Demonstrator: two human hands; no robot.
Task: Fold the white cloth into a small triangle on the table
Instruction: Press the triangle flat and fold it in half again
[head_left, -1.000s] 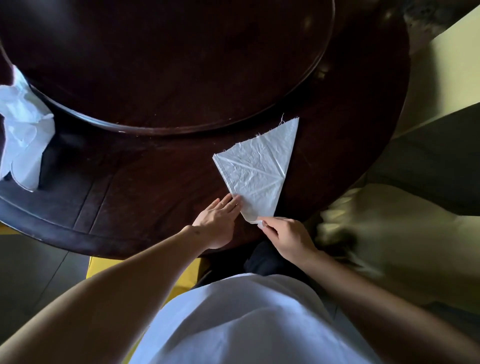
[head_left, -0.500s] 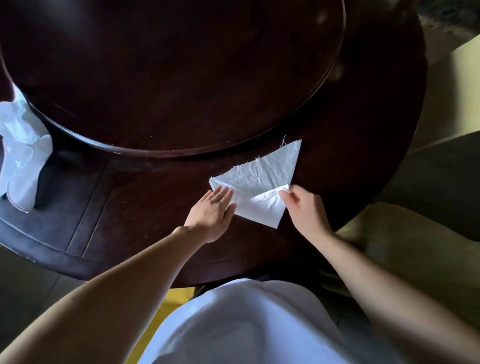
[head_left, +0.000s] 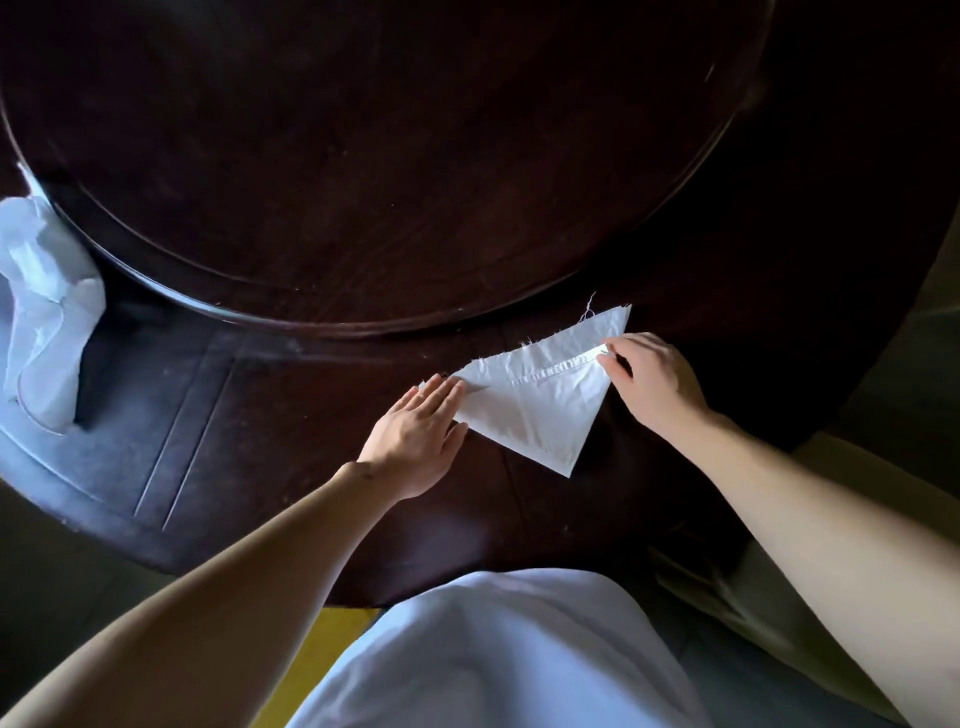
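The white cloth (head_left: 540, 405) lies on the dark wooden table (head_left: 260, 447) as a small triangle, its point toward me and a hemmed edge folded across its top. My left hand (head_left: 421, 436) lies flat with fingers together, pressing the cloth's left corner down. My right hand (head_left: 654, 379) pinches the hemmed corner at the cloth's upper right, just below the frayed far tip.
A large raised round turntable (head_left: 363, 156) fills the table's middle, its rim just beyond the cloth. A crumpled white cloth (head_left: 41, 312) lies at the far left. The table's near edge curves in front of my body. A pale chair (head_left: 779, 597) stands at the right.
My right hand has carried the cloth's near corner up and over to the upper right, halving the triangle. My left hand slid up to the left corner.
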